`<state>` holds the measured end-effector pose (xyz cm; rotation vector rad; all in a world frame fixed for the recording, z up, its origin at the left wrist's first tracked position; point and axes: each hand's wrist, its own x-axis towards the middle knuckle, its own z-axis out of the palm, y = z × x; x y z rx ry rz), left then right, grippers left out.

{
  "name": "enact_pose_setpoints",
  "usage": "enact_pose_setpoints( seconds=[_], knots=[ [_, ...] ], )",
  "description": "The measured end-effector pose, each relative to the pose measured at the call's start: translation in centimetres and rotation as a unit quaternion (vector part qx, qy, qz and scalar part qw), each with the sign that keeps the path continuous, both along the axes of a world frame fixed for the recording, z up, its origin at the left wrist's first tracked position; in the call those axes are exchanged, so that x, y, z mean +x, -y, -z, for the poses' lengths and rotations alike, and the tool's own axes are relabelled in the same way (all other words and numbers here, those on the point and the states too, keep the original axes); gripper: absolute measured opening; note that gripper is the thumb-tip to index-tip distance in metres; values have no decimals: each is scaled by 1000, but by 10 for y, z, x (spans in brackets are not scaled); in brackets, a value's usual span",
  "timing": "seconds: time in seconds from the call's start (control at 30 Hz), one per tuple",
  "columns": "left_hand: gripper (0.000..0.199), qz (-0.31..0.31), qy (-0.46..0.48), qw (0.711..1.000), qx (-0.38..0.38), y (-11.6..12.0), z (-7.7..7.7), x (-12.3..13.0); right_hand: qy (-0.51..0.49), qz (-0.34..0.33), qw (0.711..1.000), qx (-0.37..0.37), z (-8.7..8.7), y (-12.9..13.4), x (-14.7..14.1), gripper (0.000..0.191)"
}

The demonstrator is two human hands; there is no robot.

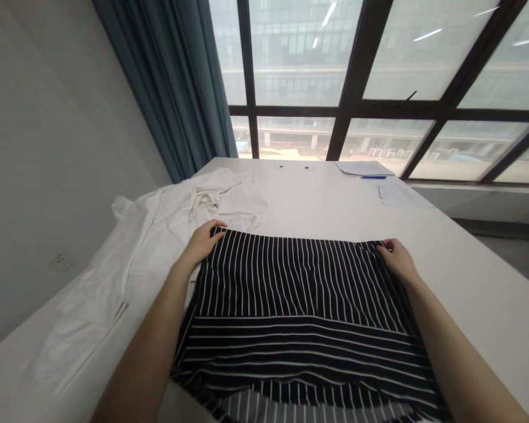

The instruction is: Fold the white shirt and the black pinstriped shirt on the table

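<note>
A black garment with thin white stripes (300, 282) is stretched out between my two hands over the white table. Its stripes run lengthwise in the far part and crosswise in a band nearer me; the grey inside shows at the near opening. My left hand (205, 241) pinches the far left corner. At the far right corner, my right hand (397, 258) grips the edge between thumb and fingers. The far edge between them is pulled nearly straight. Whether this is a skirt or another garment I cannot tell.
Crumpled white cloth (158, 235) lies along the left side of the white table (300, 200). Papers (364, 168), a blue pen (374, 177) and another sheet (403, 195) are at the back right. Behind the table are a blue curtain (180, 76) and windows.
</note>
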<state>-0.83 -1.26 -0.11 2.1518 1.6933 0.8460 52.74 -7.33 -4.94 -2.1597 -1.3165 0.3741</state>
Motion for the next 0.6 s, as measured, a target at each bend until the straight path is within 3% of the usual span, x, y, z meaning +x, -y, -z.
enact_pose_setpoints(
  seconds=[0.27,0.33,0.47,0.6],
  knots=[
    [54,44,59,994,-78,8,-12,-12,-150,-197,968,-44,-42,32,27,84],
    [57,47,52,995,-75,7,-13,-13,-156,-225,961,-44,-44,34,29,79],
    [55,-4,44,998,-34,6,-14,-12,-140,-291,945,-54,-41,30,32,53],
    [52,-54,64,996,3,4,-13,-9,-109,-280,953,-49,-32,24,37,53]
  ],
)
